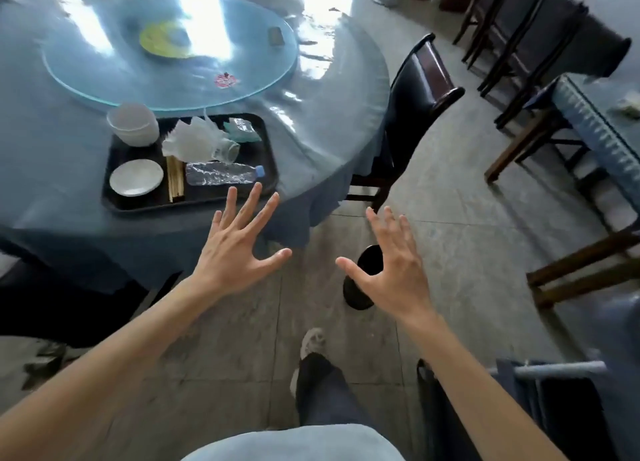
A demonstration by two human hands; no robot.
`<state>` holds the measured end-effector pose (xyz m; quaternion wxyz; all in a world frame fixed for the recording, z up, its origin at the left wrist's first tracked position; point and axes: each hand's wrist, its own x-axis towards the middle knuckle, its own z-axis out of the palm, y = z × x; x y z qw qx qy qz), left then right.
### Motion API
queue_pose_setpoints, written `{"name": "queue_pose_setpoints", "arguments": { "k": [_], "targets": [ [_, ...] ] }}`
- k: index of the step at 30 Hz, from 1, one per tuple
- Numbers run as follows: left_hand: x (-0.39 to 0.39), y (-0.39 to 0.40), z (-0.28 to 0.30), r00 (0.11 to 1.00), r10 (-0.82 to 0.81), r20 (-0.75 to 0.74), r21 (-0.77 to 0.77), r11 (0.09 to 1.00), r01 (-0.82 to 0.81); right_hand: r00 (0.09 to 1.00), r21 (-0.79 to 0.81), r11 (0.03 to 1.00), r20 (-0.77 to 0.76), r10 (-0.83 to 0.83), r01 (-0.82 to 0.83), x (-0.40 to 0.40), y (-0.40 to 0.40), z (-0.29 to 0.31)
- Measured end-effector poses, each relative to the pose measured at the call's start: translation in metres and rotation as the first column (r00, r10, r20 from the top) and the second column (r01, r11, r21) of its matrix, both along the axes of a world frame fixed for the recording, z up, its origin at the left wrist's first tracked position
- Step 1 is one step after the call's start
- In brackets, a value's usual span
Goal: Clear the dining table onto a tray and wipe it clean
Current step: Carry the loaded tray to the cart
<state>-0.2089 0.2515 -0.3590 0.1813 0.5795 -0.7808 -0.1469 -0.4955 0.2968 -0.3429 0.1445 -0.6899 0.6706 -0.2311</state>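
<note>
- Already, the round dining table [329, 121] looks largely cleared, wiping apparently undone.
- Near its edge sits the loaded black tray [114, 200]: bowls, plate, chopsticks, bottle.
- Left hand [235, 252] and right hand [398, 273] hover splayed, empty; gripping the tray seems next.

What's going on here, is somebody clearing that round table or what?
A person stands by the round table, both hands spread and holding nothing. The left hand reaches toward the black tray near the table's edge; the right hand is out over the floor. The tray already holds stacked bowls, a small plate, chopsticks, a plastic bottle, a tipped glass and crumpled wrapping.
</note>
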Motion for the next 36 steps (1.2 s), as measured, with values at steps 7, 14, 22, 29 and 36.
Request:
{"name": "queue_pose_setpoints", "arguments": {
  "k": [7, 14, 22, 29, 36],
  "targets": [
    [0.073, -0.075, -0.013, 0.933, 0.36, -0.031, 0.148, 0.924, -0.352, 0.965, 0.101, 0.971, 0.17, 0.198, -0.217, 0.041, -0.151, -0.025],
    [0.158, -0.119, -0.036, 0.706, 0.698, -0.121, 0.33, 0.699, -0.635, 0.9, 0.268, 0.89, 0.343, 0.269, -0.369, 0.09, -0.264, -0.053],
    [0.276, -0.199, -0.074, 0.461, 0.882, -0.097, 0.454, 0.452, -0.768, 0.946, 0.398, 0.858, 0.145, 0.289, -0.323, 0.16, -0.379, -0.097],
    [0.355, -0.277, -0.122, 0.336, 0.932, -0.133, 0.605, 0.345, -0.717, 0.961, 0.583, 0.812, 0.245, -0.129, -0.04, 0.208, -0.448, -0.139],
    [0.396, -0.317, -0.146, 0.435, 0.892, -0.12, 0.69, 0.39, -0.609, 0.936, 0.559, 0.814, 0.177, -0.305, 0.159, 0.226, -0.472, -0.161]
  ]
}}
